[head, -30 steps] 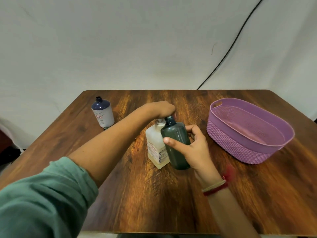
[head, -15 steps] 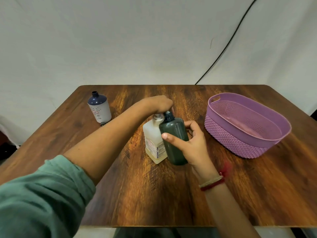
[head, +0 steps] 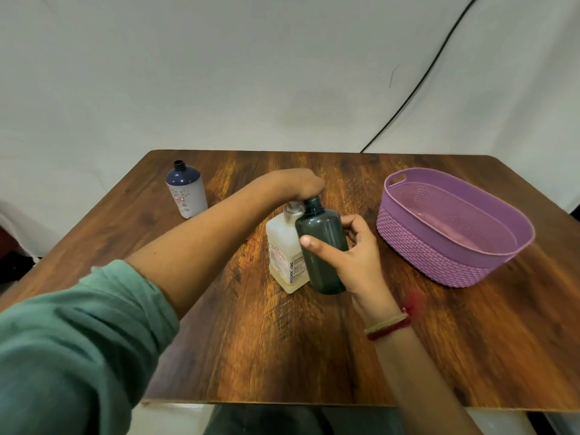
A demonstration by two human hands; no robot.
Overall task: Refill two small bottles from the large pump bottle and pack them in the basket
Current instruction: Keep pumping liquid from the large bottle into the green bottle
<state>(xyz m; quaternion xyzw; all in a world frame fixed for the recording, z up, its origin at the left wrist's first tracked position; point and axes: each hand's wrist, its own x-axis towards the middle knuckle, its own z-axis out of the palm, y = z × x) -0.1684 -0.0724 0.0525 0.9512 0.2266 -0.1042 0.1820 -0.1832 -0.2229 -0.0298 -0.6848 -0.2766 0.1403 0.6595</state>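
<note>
Near me, my right hand (head: 354,262) is wrapped round the green bottle (head: 323,249), thumb across its front. I'm holding it upright, low over the table (head: 282,356), and pressed against the right side of the pump bottle (head: 284,255). Just beyond, my left hand (head: 298,186) is curled down over the pump head, and the spout is hidden beneath it. The green bottle's open neck sits right under that hand, which is where I want it. I'll pump in slow, full strokes and grip the green bottle firmly so nothing runs down the outside. The dark plastic hides the level, so I'll watch the neck. To the right is the basket (head: 423,255), with neither bottle in it yet. At far left the blue bottle (head: 186,196) stands uncapped, well apart.
</note>
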